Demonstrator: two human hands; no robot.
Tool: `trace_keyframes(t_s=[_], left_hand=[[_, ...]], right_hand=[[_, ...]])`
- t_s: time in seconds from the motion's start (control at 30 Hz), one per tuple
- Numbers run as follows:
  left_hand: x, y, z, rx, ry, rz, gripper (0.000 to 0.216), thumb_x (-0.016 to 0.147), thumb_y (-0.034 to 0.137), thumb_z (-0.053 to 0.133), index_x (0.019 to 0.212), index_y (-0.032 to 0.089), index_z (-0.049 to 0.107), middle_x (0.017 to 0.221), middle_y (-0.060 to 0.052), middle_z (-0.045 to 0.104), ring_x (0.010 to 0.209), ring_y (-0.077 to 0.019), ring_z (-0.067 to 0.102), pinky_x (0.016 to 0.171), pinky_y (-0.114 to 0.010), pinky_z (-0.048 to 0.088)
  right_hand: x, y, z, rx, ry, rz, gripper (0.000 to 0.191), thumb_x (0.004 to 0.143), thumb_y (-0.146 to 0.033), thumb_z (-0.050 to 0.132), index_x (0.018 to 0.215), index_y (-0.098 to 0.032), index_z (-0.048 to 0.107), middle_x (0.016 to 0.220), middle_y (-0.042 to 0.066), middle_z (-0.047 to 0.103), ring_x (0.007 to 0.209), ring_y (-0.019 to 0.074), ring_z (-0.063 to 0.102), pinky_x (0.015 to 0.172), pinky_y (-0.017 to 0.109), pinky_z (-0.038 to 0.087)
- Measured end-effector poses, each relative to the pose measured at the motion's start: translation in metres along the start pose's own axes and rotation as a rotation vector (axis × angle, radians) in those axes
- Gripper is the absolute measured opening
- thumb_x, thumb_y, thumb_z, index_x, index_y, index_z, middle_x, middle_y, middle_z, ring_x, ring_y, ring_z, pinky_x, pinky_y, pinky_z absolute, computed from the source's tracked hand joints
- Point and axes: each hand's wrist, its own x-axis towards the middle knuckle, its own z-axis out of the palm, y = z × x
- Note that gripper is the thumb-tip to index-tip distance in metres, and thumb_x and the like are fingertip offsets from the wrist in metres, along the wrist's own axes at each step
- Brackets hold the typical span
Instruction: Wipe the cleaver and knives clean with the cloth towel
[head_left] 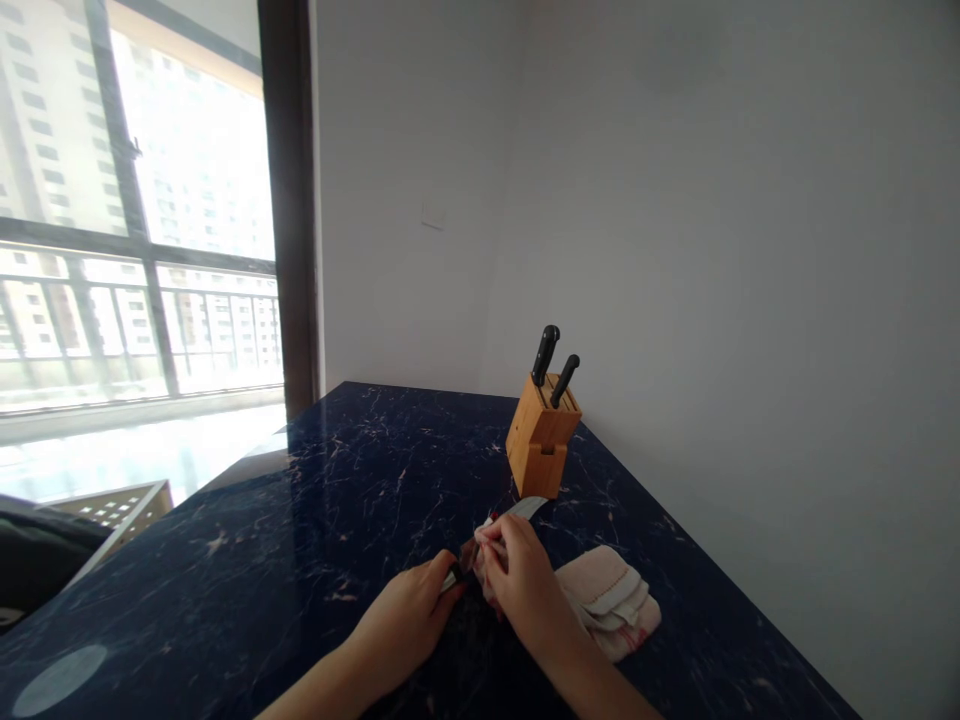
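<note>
My left hand (411,612) is closed around the dark handle of a knife (523,509), whose silver blade points away toward the back right. My right hand (520,580) pinches a small white cloth with red edging (487,528) around the blade near the handle. Both hands hover low over the dark blue marbled counter (337,500). A folded beige cloth (611,600) lies on the counter just right of my right hand.
A wooden knife block (541,437) with two black-handled knives (546,353) stands against the white wall behind the hands. A large window with a railing fills the left. A dark chair and a box sit below the counter's left edge.
</note>
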Motion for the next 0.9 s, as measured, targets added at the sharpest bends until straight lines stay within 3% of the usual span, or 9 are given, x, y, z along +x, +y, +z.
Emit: trace_keyframes(t_s=[0.17,0.33,0.53,0.73,0.9], left_hand=[[0.001,0.004,-0.004,-0.018,-0.012,-0.006,0.016,0.086,0.023,0.036,0.095,0.021,0.05,0.09,-0.005,0.064,0.085,-0.019,0.06,0.074,-0.024,0.041],[0.002,0.005,-0.003,-0.055,-0.009,-0.012,0.014,0.086,0.023,0.036,0.091,0.022,0.049,0.087,-0.003,0.064,0.082,-0.0177,0.06,0.071,-0.023,0.041],[0.001,0.003,-0.004,-0.07,0.003,-0.009,0.013,0.086,0.022,0.037,0.091,0.021,0.049,0.088,-0.004,0.064,0.083,-0.0175,0.06,0.073,-0.024,0.041],[0.001,0.005,-0.006,-0.048,-0.018,-0.007,0.013,0.086,0.024,0.036,0.088,0.022,0.048,0.084,-0.003,0.064,0.079,-0.0176,0.06,0.069,-0.023,0.04],[0.0,0.006,-0.006,-0.03,-0.017,-0.015,0.014,0.086,0.025,0.035,0.089,0.021,0.048,0.08,-0.003,0.063,0.074,-0.0179,0.06,0.064,-0.023,0.039]], right_hand=[[-0.006,-0.011,0.004,0.004,-0.122,-0.059,0.017,0.075,-0.005,0.045,0.079,-0.02,0.051,0.083,0.002,0.055,0.083,0.016,0.053,0.077,0.029,0.044],[-0.006,-0.014,0.003,0.004,-0.086,0.012,0.016,0.075,-0.005,0.044,0.079,-0.02,0.05,0.084,0.003,0.055,0.084,0.0168,0.053,0.079,0.03,0.043],[-0.007,-0.014,0.006,-0.015,-0.139,-0.019,0.022,0.066,0.0,0.045,0.075,-0.02,0.049,0.082,0.002,0.054,0.082,0.0165,0.053,0.076,0.028,0.044],[-0.003,-0.01,0.002,-0.015,-0.059,-0.01,0.018,0.073,-0.005,0.043,0.079,-0.02,0.049,0.083,0.003,0.054,0.082,0.0165,0.053,0.076,0.03,0.044],[0.009,0.018,-0.005,0.014,0.078,0.033,0.011,0.076,-0.011,0.042,0.078,-0.02,0.05,0.082,0.003,0.055,0.079,0.0161,0.055,0.073,0.031,0.045]])
